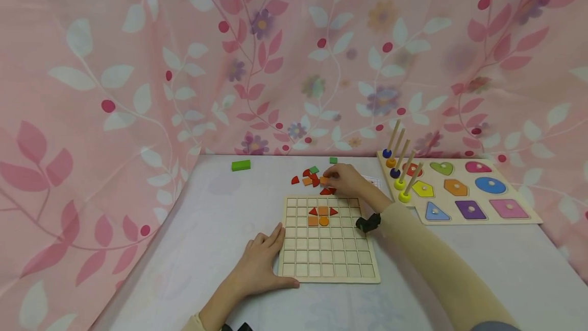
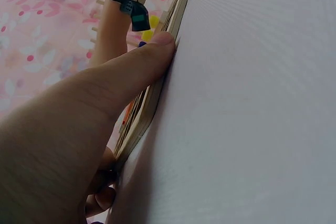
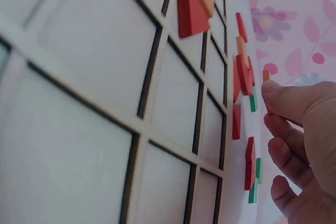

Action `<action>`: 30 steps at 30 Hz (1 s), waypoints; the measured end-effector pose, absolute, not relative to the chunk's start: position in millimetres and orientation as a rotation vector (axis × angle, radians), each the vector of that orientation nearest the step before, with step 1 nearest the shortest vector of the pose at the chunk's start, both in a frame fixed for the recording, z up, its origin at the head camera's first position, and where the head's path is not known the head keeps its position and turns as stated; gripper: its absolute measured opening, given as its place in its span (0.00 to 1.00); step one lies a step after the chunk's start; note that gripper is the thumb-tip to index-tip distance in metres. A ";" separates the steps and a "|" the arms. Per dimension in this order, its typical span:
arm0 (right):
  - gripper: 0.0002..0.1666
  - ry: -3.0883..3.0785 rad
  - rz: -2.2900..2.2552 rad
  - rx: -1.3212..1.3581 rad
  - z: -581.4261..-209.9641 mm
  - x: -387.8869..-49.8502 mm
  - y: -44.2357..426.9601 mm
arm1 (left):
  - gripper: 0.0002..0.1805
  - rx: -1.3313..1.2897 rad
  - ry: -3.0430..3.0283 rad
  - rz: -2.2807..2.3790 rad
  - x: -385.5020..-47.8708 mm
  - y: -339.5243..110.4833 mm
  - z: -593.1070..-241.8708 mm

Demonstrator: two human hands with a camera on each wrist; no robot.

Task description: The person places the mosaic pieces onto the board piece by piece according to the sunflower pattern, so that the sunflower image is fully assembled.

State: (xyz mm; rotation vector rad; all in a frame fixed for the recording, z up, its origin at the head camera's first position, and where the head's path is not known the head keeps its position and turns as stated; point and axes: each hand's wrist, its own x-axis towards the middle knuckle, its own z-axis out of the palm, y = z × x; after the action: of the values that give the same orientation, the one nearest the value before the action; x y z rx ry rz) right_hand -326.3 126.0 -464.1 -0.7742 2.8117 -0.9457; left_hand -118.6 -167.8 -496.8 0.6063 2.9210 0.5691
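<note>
A wooden grid board [image 1: 332, 257] lies on the table with orange and red tiles set in its upper cells: an orange square [image 1: 323, 211] between two red triangles, and another orange square [image 1: 313, 221] beside an orange round piece [image 1: 323, 221]. My left hand [image 1: 262, 264] rests against the board's near left corner, thumb along the near edge and fingers along the left side. Beyond the far edge, my right hand [image 1: 345, 182] pinches a small orange tile [image 3: 265, 75] between thumb and finger, above the table. Loose red pieces [image 1: 295, 180] lie around it, partly hidden.
Green tiles [image 1: 333, 160] lie among and behind the loose pieces. A green block [image 1: 241, 165] sits at the far left. To the right are a shape puzzle board [image 1: 487, 216] and a row of pegs with coloured rings [image 1: 399, 184]. Floral cloth [image 1: 294, 65] hangs behind.
</note>
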 end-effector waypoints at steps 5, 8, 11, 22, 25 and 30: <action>0.17 2.813 -1.059 -0.749 -459.5 -307.1 129.0 | 0.75 0.608 2.921 0.561 -119.3 -168.0 -496.9; 0.16 2.800 -1.108 -0.722 -460.6 -294.5 131.5 | 0.75 0.608 2.922 0.563 -119.3 -167.9 -496.4; 0.16 2.811 -1.131 -0.703 -464.1 -281.7 134.2 | 0.74 0.604 2.919 0.572 -118.8 -167.7 -495.7; 0.13 2.822 -1.250 -0.705 -469.5 -234.2 143.7 | 0.75 0.627 2.926 0.543 -121.6 -166.7 -494.1; 0.13 2.818 -1.275 -0.698 -469.6 -225.0 144.4 | 0.74 0.628 2.930 0.542 -122.4 -166.4 -494.3; 0.12 2.808 -1.315 -0.696 -475.9 -215.1 146.7 | 0.75 0.611 2.932 0.542 -120.5 -166.9 -496.9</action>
State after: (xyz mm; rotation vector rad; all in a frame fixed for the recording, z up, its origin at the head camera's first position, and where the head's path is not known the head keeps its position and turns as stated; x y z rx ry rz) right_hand -215.1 146.7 -475.9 -0.6963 2.8080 -1.3153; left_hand -120.5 -166.9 -496.9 0.6110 2.9324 0.5423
